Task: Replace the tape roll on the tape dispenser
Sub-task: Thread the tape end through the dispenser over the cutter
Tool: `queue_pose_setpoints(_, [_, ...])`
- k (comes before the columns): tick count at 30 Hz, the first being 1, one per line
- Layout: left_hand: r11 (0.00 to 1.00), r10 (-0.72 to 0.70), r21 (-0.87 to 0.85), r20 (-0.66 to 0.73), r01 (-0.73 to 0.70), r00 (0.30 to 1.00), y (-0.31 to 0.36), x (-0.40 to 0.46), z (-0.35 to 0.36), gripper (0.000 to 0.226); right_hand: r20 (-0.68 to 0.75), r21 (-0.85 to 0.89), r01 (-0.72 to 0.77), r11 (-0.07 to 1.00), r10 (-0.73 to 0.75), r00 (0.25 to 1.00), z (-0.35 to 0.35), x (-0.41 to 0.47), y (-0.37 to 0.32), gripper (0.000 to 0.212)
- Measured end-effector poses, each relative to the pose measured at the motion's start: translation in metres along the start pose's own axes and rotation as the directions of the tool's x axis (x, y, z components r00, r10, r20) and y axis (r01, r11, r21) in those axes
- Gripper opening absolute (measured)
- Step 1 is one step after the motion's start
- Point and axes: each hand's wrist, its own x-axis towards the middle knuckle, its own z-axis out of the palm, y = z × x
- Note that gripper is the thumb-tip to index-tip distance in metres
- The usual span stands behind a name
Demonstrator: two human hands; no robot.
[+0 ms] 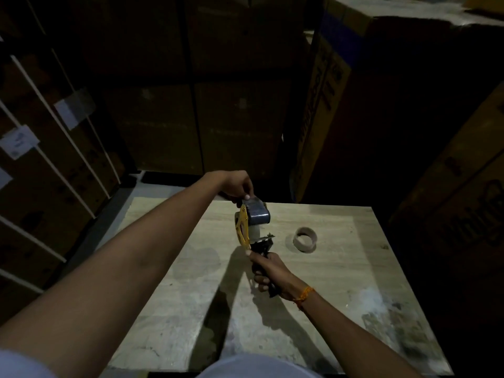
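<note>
I hold a yellow-framed tape dispenser [242, 229] upright above a pale wooden table [341, 282]. My right hand [268, 271] grips its black handle at the bottom. A clear tape roll [257, 214] sits on the dispenser's hub at the top. My left hand [238, 186] reaches over from the left and pinches the top of that roll, thumb on its edge. An empty brown cardboard tape core [305, 239] lies on the table to the right of the dispenser.
Stacked cardboard boxes [409, 118] stand close behind and to the right of the table. Strapped cartons with white labels [19, 141] fill the left side. The scene is dim, and the table's near right corner is stained [387, 317].
</note>
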Motion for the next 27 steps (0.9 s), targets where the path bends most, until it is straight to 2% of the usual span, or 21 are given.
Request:
queue_pose_setpoints(3, [0.994, 0.003, -0.106, -0.006, -0.004, 1.000, -0.0061, -0.0015, -0.0021, 0.023, 0.022, 0.026, 0.037, 0.999, -0.038, 0.999, 0.0010, -0.0004, 0.0008, 0.046])
queue_pose_setpoints(7, [0.985, 0.014, -0.172, -0.018, -0.017, 1.000, -0.0111, -0.0044, -0.0039, 0.024, -0.056, 0.069, 0.000, 0.998, 0.004, 0.998, 0.0019, 0.0024, 0.0013, 0.054])
queue_pose_setpoints(11, [0.985, 0.043, -0.167, -0.047, -0.050, 0.998, -0.0106, -0.0050, -0.0038, 0.022, -0.108, -0.022, 0.019, 1.000, -0.022, 0.994, 0.0029, 0.0029, -0.0023, 0.055])
queue_pose_setpoints(18, [0.987, 0.079, -0.139, -0.019, -0.081, 0.997, -0.0089, -0.0042, -0.0032, 0.019, -0.158, -0.114, 0.014, 0.993, -0.033, 0.987, 0.0050, -0.0003, -0.0029, 0.058])
queue_pose_setpoints(23, [0.993, 0.086, -0.079, 0.006, -0.086, 0.996, -0.0074, -0.0034, -0.0033, 0.018, -0.174, -0.093, -0.018, 0.996, 0.001, 0.985, 0.0070, -0.0004, -0.0035, 0.061])
queue_pose_setpoints(27, [0.991, 0.105, -0.079, -0.037, -0.108, 0.994, -0.0093, -0.0042, -0.0021, 0.022, -0.183, -0.102, -0.027, 0.994, 0.008, 0.983, 0.0049, 0.0016, -0.0038, 0.064])
